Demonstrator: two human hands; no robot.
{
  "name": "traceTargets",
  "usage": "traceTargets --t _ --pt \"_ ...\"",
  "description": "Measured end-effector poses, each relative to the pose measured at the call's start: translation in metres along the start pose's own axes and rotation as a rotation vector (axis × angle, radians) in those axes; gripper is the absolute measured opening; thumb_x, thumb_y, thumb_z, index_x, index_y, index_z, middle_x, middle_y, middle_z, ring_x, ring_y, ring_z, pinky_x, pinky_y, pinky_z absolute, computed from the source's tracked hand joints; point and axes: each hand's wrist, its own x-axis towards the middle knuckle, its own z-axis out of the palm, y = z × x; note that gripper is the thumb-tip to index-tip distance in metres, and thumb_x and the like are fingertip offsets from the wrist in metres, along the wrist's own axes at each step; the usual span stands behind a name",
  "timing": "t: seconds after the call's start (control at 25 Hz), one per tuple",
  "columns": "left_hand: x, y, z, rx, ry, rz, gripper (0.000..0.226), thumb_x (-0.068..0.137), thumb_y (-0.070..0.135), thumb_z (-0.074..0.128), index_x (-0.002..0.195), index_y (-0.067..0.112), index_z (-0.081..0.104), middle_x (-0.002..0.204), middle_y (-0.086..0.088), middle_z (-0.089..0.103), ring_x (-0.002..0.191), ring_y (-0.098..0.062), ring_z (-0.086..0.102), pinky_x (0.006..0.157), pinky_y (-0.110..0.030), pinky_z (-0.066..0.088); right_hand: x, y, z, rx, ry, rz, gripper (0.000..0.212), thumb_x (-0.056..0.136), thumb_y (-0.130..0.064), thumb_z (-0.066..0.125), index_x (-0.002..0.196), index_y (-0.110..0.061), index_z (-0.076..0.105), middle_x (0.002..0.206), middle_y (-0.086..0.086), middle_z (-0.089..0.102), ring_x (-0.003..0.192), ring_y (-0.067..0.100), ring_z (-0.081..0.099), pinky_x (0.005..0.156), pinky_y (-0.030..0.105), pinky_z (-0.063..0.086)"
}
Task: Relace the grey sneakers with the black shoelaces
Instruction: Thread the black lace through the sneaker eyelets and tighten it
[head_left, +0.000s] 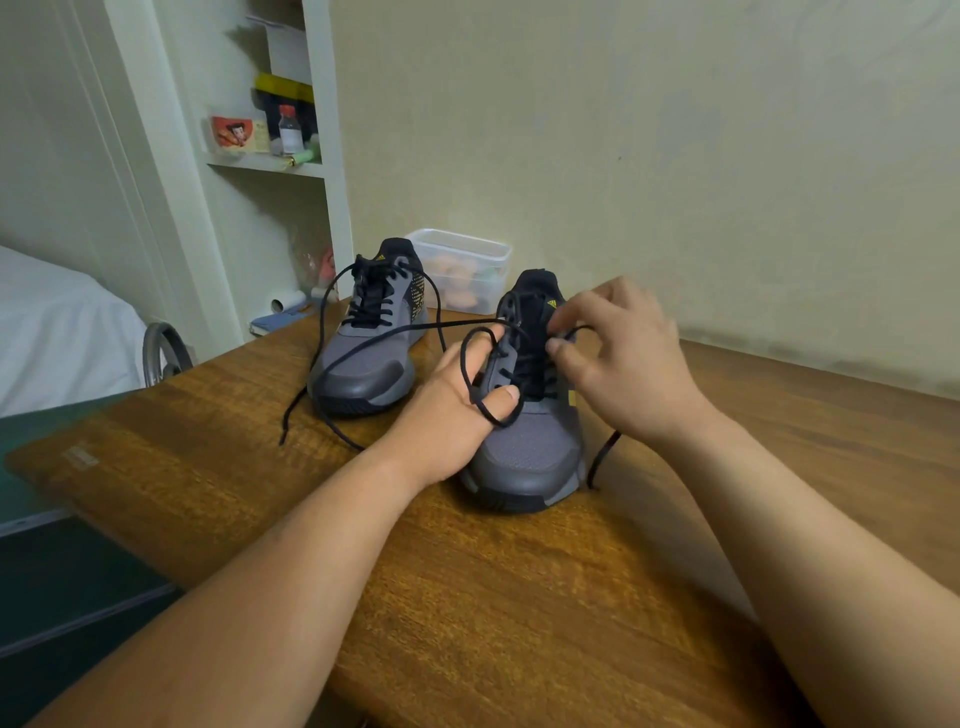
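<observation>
Two grey sneakers stand toes toward me on the wooden table (519, 597). The left sneaker (366, 358) is laced in black, and its loose lace ends (324, 332) trail onto the table. My left hand (457, 410) grips the near sneaker (530, 447) by its left side, with a loop of its black shoelace (475, 395) lying over thumb and fingers. At the upper eyelets, my right hand (623, 358) pinches the lace between thumb and forefinger. The other lace end (602, 457) hangs down the shoe's right side.
A clear plastic box (467, 265) with soft coloured items stands behind the shoes against the wall. Left of the table are shelves with a bottle (291, 130) and small items, a bed (57, 332) and a round metal object (163, 353).
</observation>
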Motion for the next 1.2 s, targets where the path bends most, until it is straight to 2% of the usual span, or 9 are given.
traceTargets --t 0.12,0.32,0.48,0.6,0.68,0.76,0.92,1.04,1.2 --pt "-0.001 0.001 0.001 0.007 0.013 -0.024 0.07 0.104 0.025 0.063 0.164 0.037 0.028 0.148 0.022 0.034 0.134 0.004 0.036 0.111 -0.022 0.031 -0.003 -0.009 0.008 -0.049 -0.013 -0.029 0.014 0.092 -0.04 0.07 0.106 -0.039 0.074 0.103 -0.006 0.047 0.108 0.021 0.044 0.088 0.041 0.034" --pt "-0.001 0.002 0.006 0.029 0.026 -0.014 0.079 0.089 0.042 0.062 0.161 0.039 0.031 0.152 0.008 0.039 0.14 -0.014 0.047 0.121 -0.042 0.04 0.001 -0.017 0.017 -0.108 -0.051 0.026 0.012 0.096 -0.039 0.068 0.106 -0.036 0.075 0.098 -0.006 0.044 0.106 0.023 0.043 0.084 0.039 0.031" --pt "-0.001 0.004 0.006 0.05 0.022 -0.033 0.079 0.088 0.046 0.056 0.162 0.04 0.029 0.151 0.013 0.034 0.14 -0.014 0.045 0.121 -0.048 0.038 0.005 -0.009 0.01 -0.006 -0.064 0.055 0.01 0.101 -0.032 0.062 0.104 -0.028 0.07 0.103 -0.002 0.047 0.112 0.027 0.048 0.096 0.046 0.041" --pt "-0.002 0.005 0.004 0.036 -0.028 -0.057 0.078 0.09 0.053 0.054 0.162 0.044 0.024 0.149 0.022 0.03 0.146 -0.012 0.038 0.124 -0.053 0.031 0.017 0.018 -0.014 0.046 0.047 0.183 0.01 0.103 -0.03 0.057 0.103 -0.029 0.067 0.109 0.005 0.051 0.116 0.035 0.052 0.105 0.054 0.043" --pt "-0.002 0.006 0.004 0.016 -0.033 -0.066 0.079 0.088 0.055 0.054 0.161 0.047 0.024 0.147 0.025 0.03 0.145 -0.011 0.039 0.124 -0.055 0.03 0.017 0.027 -0.022 -0.007 0.038 0.258 0.014 0.103 -0.032 0.055 0.106 -0.026 0.067 0.11 0.004 0.05 0.117 0.035 0.051 0.105 0.054 0.043" --pt "-0.003 0.006 0.004 0.026 -0.029 -0.071 0.078 0.089 0.051 0.053 0.162 0.046 0.024 0.148 0.023 0.031 0.145 -0.011 0.038 0.123 -0.054 0.031 0.012 0.02 -0.016 -0.09 0.012 0.19 0.016 0.099 -0.035 0.058 0.107 -0.026 0.069 0.107 0.002 0.048 0.114 0.031 0.049 0.102 0.05 0.043" --pt "-0.003 0.006 0.004 0.025 -0.009 -0.067 0.079 0.088 0.048 0.053 0.162 0.043 0.025 0.151 0.019 0.032 0.145 -0.011 0.038 0.124 -0.053 0.031 0.003 -0.013 0.002 -0.091 -0.021 -0.097 0.013 0.091 -0.035 0.068 0.103 -0.031 0.072 0.098 -0.002 0.047 0.102 0.026 0.048 0.088 0.045 0.042" --pt "-0.003 0.006 0.006 0.025 -0.006 -0.065 0.08 0.088 0.047 0.052 0.163 0.039 0.026 0.151 0.016 0.032 0.145 -0.011 0.039 0.124 -0.053 0.029 0.002 -0.019 0.016 -0.129 -0.061 -0.079 0.016 0.093 -0.034 0.067 0.106 -0.03 0.075 0.096 -0.004 0.046 0.103 0.027 0.049 0.087 0.043 0.043" --pt "-0.002 0.007 0.006 0.051 -0.005 -0.066 0.082 0.088 0.049 0.051 0.164 0.036 0.024 0.152 0.014 0.031 0.146 -0.018 0.038 0.124 -0.054 0.029 0.002 -0.021 0.022 -0.069 -0.073 0.002 0.018 0.096 -0.033 0.067 0.112 -0.028 0.075 0.09 -0.007 0.04 0.105 0.031 0.05 0.092 0.049 0.047"
